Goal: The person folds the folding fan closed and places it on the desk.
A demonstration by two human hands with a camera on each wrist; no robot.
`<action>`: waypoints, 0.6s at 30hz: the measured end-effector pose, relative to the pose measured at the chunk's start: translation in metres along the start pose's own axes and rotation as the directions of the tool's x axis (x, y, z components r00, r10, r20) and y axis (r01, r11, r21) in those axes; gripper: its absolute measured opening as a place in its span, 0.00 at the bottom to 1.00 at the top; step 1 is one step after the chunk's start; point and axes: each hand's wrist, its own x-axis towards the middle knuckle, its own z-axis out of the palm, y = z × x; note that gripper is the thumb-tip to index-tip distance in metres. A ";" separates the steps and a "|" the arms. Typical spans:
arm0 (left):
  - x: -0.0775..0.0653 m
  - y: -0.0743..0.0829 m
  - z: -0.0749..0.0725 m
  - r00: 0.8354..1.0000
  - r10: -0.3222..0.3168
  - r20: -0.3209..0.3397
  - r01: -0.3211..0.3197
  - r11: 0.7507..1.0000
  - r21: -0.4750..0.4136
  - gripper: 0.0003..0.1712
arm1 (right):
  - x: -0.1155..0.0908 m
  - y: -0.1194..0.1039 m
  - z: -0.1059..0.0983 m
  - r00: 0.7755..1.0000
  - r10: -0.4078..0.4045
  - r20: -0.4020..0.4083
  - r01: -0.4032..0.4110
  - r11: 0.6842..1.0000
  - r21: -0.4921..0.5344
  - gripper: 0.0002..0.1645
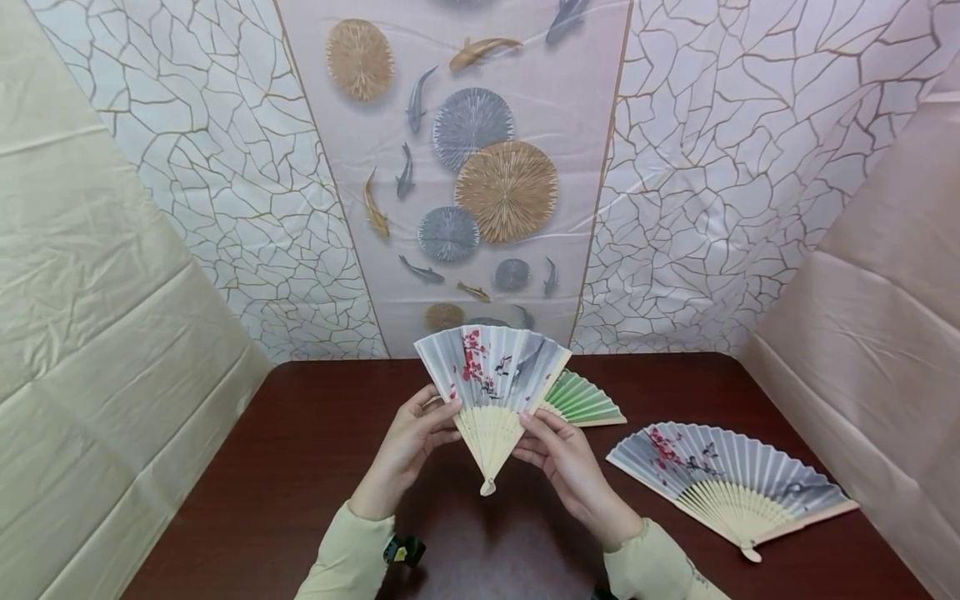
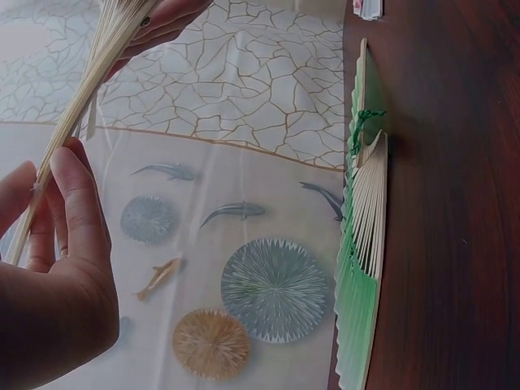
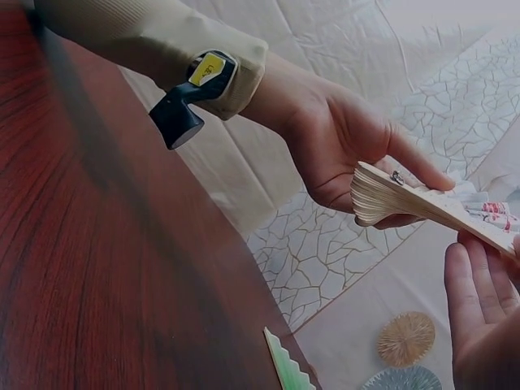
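Note:
A partly spread folding fan (image 1: 491, 367), grey-white with red blossoms and pale ribs, is held up above the table, its pivot end pointing down. My left hand (image 1: 408, 437) pinches its left edge between thumb and fingers, and my right hand (image 1: 566, 467) pinches the right edge. From the side, the ribs (image 2: 73, 106) show as a thin pale stack in the left wrist view. Behind the right hand lies a green folding fan (image 1: 588, 400), partly covered by the held one. Another grey fan with red blossoms (image 1: 731, 471) lies spread on the table to the right.
The dark reddish-brown table (image 1: 247, 492) stretches under both hands. A patterned cloth (image 1: 675, 167) with fish and round motifs hangs behind its far edge. Beige cloth walls (image 1: 97, 333) stand at both sides. A black wrist-worn device (image 3: 183, 106) sits on my left sleeve.

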 end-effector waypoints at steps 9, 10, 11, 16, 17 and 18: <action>0.000 -0.004 -0.001 1.000 -0.019 0.018 0.018 1.000 0.014 0.13 | 0.001 0.001 0.001 0.999 0.019 0.028 -0.018 1.000 -0.005 0.11; 0.000 -0.004 -0.001 1.000 -0.021 0.021 0.020 1.000 0.017 0.12 | 0.001 0.001 0.001 0.999 0.020 0.034 -0.020 1.000 -0.008 0.10; 0.000 -0.004 -0.001 1.000 -0.022 0.022 0.022 1.000 0.019 0.12 | 0.001 0.001 0.001 0.999 0.022 0.036 -0.021 1.000 -0.011 0.10; 0.000 -0.004 -0.001 0.999 -0.025 0.031 0.024 0.999 0.037 0.16 | 0.002 0.003 -0.001 0.998 0.025 0.059 -0.023 0.999 -0.024 0.08; 0.000 -0.005 -0.001 0.999 -0.023 0.035 0.021 0.999 0.041 0.18 | 0.002 0.003 -0.001 0.998 0.025 0.065 -0.024 0.999 -0.027 0.08; 0.000 -0.005 -0.001 0.999 -0.019 0.039 0.017 0.999 0.044 0.19 | 0.002 0.003 -0.001 0.997 0.026 0.071 -0.024 0.999 -0.029 0.08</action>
